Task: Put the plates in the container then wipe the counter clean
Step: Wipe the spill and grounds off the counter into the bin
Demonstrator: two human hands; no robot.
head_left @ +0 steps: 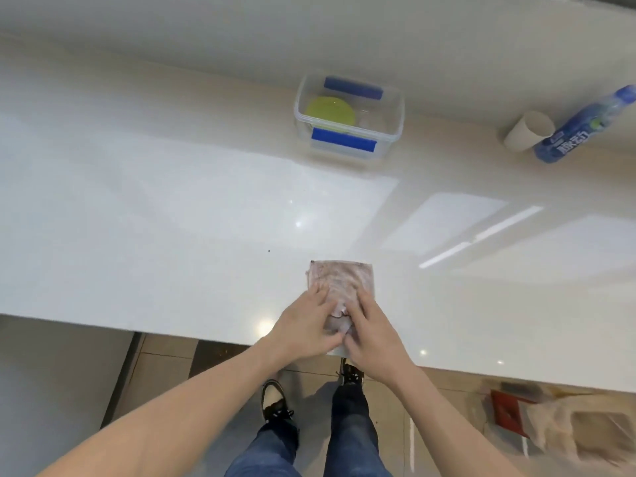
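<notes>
A pinkish folded cloth (340, 278) lies flat on the glossy white counter (172, 218) near its front edge. My left hand (304, 325) and my right hand (373, 333) both press down on the near end of the cloth, fingers spread over it and thumbs meeting at the middle. At the back of the counter stands a clear plastic container (395, 111) with blue clips, and a yellow-green plate (330, 113) lies inside it.
A paper cup (528, 130) lies on its side at the back right, next to a blue-labelled bottle (581, 129). A small dark speck (268, 251) sits on the counter left of the cloth. Below the counter edge are my shoes and tiled floor.
</notes>
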